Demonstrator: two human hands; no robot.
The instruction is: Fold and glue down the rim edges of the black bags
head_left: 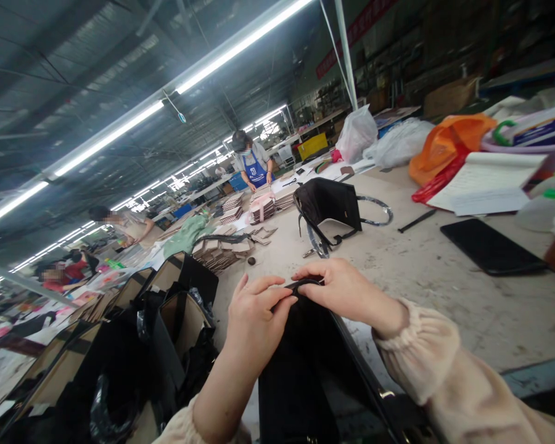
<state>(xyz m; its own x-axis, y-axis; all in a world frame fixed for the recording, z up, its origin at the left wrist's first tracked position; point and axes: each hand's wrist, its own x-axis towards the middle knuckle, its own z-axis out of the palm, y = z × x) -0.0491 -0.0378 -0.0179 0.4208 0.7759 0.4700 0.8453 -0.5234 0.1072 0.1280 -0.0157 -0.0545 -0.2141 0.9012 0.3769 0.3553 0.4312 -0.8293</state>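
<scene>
A black handbag (300,370) lies in front of me, its near end running out of the bottom of the view. My left hand (259,308) pinches the bag's far edge between thumb and fingers. Close beside it, my right hand (340,287) grips the same edge, with its fingers curled over the black rim. The two hands almost touch. A gold-coloured metal fitting shows on the bag's right side. Beyond my hands, another black handbag (333,206) stands on the table, its handles wrapped in clear film.
Several unfinished black bags (176,327) crowd the left side. Stacked brown pieces (222,250) lie farther back. To the right are a black phone (493,246), an open notebook (485,182) and an orange bag (448,145). A co-worker in a blue apron (255,172) stands across the table (407,296).
</scene>
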